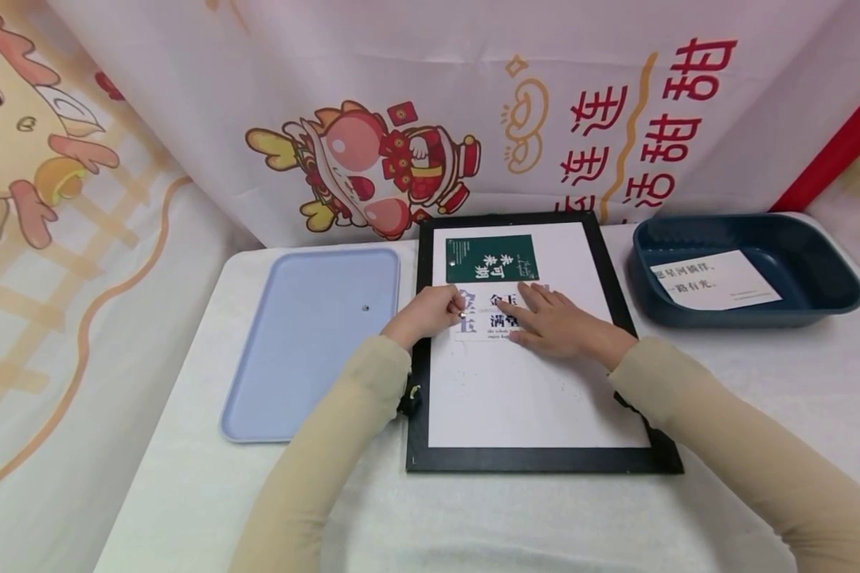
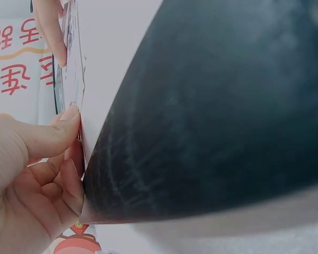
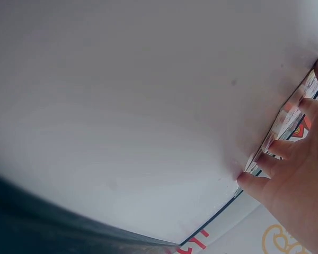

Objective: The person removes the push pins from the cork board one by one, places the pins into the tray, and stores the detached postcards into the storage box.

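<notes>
A white card with Chinese lettering (image 1: 482, 328) lies on the white board in a black frame (image 1: 537, 406). At the card's left edge, my left hand (image 1: 433, 310) pinches a small shiny push pin (image 1: 462, 315). In the left wrist view the thumb (image 2: 55, 135) bears on it, close against the board. My right hand (image 1: 555, 322) rests on the card's right side with fingers spread and straight, pressing it flat. Just above it lies a dark green card (image 1: 502, 259), with a small shiny pin (image 1: 452, 263) at its left side.
Left of the board lies a light blue tray (image 1: 294, 358) with one small shiny pin (image 1: 365, 307) on it. A dark blue bin (image 1: 745, 317) to the right holds another white lettered card (image 1: 724, 282). Behind the table hangs a printed cloth (image 1: 545, 48).
</notes>
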A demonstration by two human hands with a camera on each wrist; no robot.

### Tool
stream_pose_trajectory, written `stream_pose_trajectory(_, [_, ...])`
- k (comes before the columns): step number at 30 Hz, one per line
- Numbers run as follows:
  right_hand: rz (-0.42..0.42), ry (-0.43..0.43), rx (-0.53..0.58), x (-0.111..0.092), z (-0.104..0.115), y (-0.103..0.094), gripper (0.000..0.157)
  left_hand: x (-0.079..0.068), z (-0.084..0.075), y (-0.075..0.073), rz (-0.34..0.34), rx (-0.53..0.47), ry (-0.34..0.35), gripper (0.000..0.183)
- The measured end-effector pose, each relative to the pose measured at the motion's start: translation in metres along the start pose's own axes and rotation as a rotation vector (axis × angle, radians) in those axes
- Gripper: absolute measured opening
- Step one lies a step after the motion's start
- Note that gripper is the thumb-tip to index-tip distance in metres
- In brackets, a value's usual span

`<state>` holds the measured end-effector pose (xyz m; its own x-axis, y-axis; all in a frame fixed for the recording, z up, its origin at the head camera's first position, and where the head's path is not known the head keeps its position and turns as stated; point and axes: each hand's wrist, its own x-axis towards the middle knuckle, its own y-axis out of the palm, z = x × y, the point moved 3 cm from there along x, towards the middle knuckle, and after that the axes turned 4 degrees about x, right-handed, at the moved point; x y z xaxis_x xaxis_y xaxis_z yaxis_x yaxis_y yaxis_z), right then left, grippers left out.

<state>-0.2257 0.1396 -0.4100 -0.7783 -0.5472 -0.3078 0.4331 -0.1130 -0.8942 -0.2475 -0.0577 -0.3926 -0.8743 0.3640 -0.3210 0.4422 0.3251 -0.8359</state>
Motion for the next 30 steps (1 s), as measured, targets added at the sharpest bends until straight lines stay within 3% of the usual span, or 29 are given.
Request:
stream_pose_trajectory(8, [-0.001,-0.009,-0.002,-0.0010,0.0003,-0.0004,0.060,0.0019,0.0003,0.0006,-0.037,-0.033,-0.017,0.017])
stream_pose_trajectory(20, [-0.003,-0.006,0.006,0.0001,0.0011,0.0001,0.060,-0.0037,-0.0055,-0.0049,-0.014,-0.039,-0.086,0.019])
stream_pose_trajectory(27, [0.004,0.000,0.011,-0.0006,0.0019,-0.0009,0.060,-0.0036,-0.0014,-0.0049,0.000,-0.213,-0.182,0.025])
stream_pose_trajectory(30, [0.008,0.006,0.003,-0.0012,0.0013,-0.0014,0.060,-0.0045,-0.0017,-0.0046,-0.003,-0.260,-0.191,0.026])
